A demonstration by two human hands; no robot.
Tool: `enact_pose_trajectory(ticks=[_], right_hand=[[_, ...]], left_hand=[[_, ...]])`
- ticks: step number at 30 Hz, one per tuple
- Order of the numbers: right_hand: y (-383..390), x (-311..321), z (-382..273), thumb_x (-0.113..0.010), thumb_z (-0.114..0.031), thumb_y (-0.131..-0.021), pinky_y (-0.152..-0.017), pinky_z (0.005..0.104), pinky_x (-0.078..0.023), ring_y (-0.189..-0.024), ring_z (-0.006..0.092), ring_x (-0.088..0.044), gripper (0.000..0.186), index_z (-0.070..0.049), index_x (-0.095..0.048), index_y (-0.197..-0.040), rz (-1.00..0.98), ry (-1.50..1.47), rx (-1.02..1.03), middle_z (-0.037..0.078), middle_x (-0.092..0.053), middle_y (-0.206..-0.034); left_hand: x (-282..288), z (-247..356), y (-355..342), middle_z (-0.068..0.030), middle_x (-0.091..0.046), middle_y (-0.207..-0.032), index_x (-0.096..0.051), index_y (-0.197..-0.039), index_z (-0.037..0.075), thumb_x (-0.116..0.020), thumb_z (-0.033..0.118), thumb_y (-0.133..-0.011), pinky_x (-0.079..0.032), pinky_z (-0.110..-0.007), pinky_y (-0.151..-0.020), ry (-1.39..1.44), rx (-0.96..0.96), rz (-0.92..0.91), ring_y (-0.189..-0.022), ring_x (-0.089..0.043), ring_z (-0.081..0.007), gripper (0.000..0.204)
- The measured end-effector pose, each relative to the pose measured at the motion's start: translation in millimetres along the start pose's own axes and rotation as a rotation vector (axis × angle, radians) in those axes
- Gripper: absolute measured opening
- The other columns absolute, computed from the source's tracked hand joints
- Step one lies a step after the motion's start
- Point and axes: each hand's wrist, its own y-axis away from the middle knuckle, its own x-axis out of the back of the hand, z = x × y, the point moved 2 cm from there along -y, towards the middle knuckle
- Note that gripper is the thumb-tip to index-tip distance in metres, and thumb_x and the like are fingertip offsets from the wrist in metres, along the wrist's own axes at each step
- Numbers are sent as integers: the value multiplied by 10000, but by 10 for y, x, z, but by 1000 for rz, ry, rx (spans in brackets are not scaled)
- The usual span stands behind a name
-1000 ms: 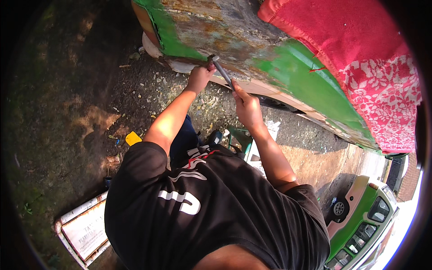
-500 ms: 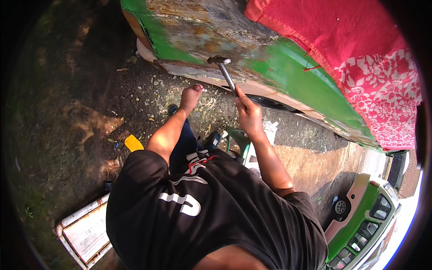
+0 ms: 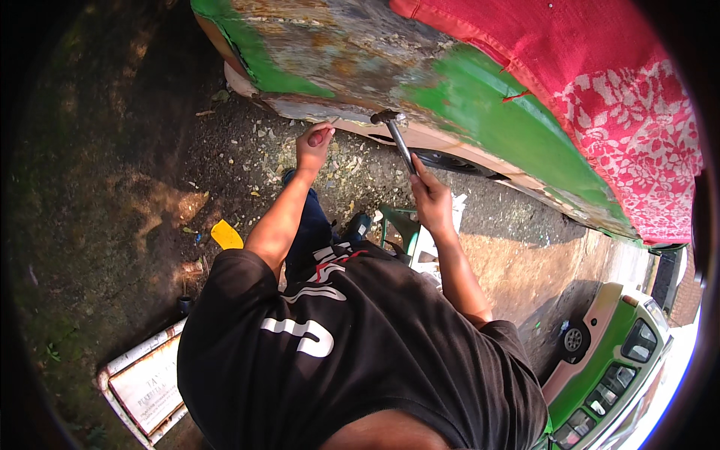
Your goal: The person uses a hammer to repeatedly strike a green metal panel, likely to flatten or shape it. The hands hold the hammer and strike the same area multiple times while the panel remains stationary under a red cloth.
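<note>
My right hand (image 3: 431, 196) grips the shaft of a hammer (image 3: 399, 139); its dark head sits beside the lower edge of a rusty, patchily green vehicle panel (image 3: 337, 56). Left of the hammer head, my left hand (image 3: 311, 146) is closed on a small thin tool with what looks like a reddish handle, its tip near the panel's pale lower edge (image 3: 300, 109); whether it touches is hard to tell. Below the panel a dark wheel (image 3: 457, 163) shows.
A red floral cloth (image 3: 615, 135) drapes the vehicle. On the debris-strewn ground lie a yellow scrap (image 3: 226, 235) and a green plastic stool (image 3: 397, 221). A rusty white framed board (image 3: 142, 386) is at lower left, a green-and-cream van (image 3: 600, 360) at lower right.
Since a second ago, both hands have shifted: the hammer head moved right and down, away from my left hand, which dropped leftward and then rose slightly in the last half second.
</note>
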Motion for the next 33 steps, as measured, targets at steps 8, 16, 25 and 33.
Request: enact_pose_trajectory(ticks=[8, 16, 25, 33], right_hand=[[157, 84, 41, -574, -95, -979, -540, 208, -330, -613, 31, -372, 427, -116, -546, -1404, 32, -7, -96, -77, -437, -699], [160, 11, 65, -572, -99, -979, -554, 204, -328, -632, 30, -362, 421, -115, -551, -1399, -3, 14, -80, -87, -462, -735], [-101, -333, -576, -582, -72, -972, -621, 206, -391, -677, 53, -430, 399, -68, -564, -1370, -44, 75, 198, 17, -589, -784], [-406, -572, -527, -592, -67, -952, -644, 285, -485, -568, 262, -477, 414, -129, -574, -1362, -82, 328, 223, 262, -586, -777]], left_hand=[[8, 95, 63, -83, -704, -979, -670, -967, 35, -703, -21, -846, -508, -274, -835, -73, -133, -81, -904, -657, -150, 138], [35, 40, -178, -76, -712, -922, -670, -1003, 77, -697, 71, -873, -507, -280, -794, -190, 124, -143, -835, -650, -132, 134], [-4, 299, -506, -136, -709, -932, -677, -1017, 38, -680, 177, -900, -519, -337, -778, -402, 35, -360, -874, -692, -265, 181], [-84, -52, -612, -155, -727, -936, -693, -1042, 26, -646, 154, -916, -530, -358, -795, -430, 42, -376, -952, -709, -277, 185]])
